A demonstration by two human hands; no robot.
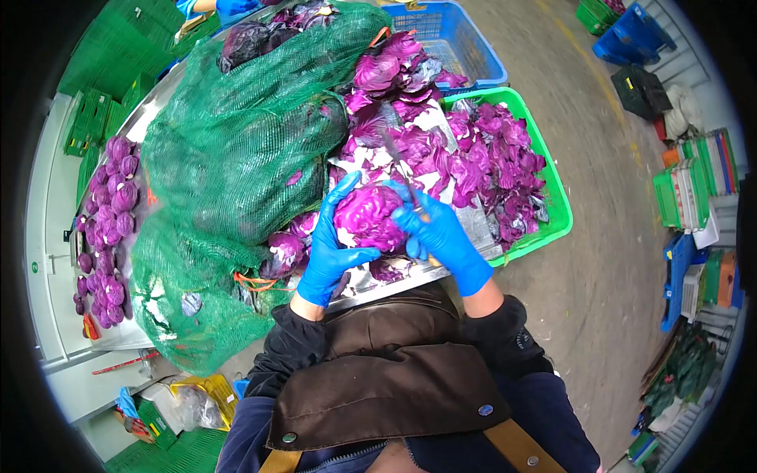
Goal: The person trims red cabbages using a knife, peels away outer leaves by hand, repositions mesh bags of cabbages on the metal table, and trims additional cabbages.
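My left hand, in a blue glove, cups a red cabbage from its left side, thumb along the bottom. On the other side, my right hand, also gloved, is closed around a knife, its blade pointing up and away over the metal table. The right fingers are close against the cabbage; whether they press on it is hard to tell. Loose purple cabbage leaves lie beyond both hands. Left of my left hand, another red cabbage rests near the mouth of a green net sack.
Full green net sacks cover the table's left side. A green crate of leaves stands at the right, a blue crate behind it. Trimmed cabbages are piled far left. Another person's gloved hand shows at the top.
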